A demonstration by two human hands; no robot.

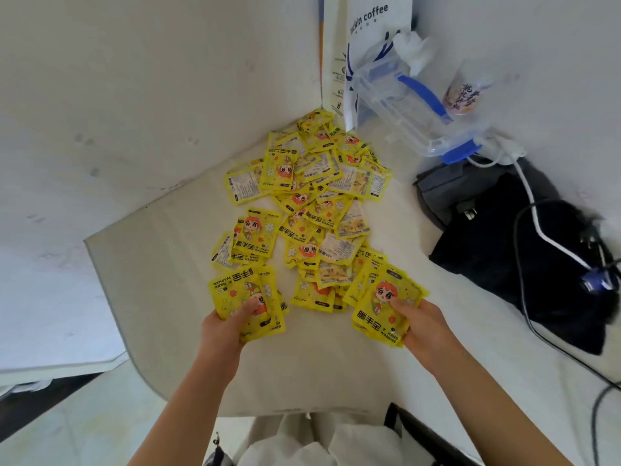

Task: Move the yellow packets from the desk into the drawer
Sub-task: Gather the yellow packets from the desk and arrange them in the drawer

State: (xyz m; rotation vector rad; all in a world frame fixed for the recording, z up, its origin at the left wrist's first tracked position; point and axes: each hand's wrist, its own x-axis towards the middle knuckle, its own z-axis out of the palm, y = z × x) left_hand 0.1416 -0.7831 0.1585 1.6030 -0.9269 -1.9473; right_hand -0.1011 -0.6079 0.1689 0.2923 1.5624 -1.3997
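A heap of several yellow hand-warmer packets [312,203] lies spread over the white desk [161,264], from the far corner toward me. My left hand [223,331] grips a small stack of yellow packets [245,294] at the near left of the heap, thumb on top. My right hand [425,327] grips another stack of yellow packets [383,307] at the near right, thumb pressed on the top packet. No drawer is in view.
A clear plastic box with blue clips [410,109] and a white coffee bag [369,35] stand at the back. A drink cup [465,92] is behind them. A black bag [524,250] with cables [537,230] fills the right side. Partition walls close the desk's corner.
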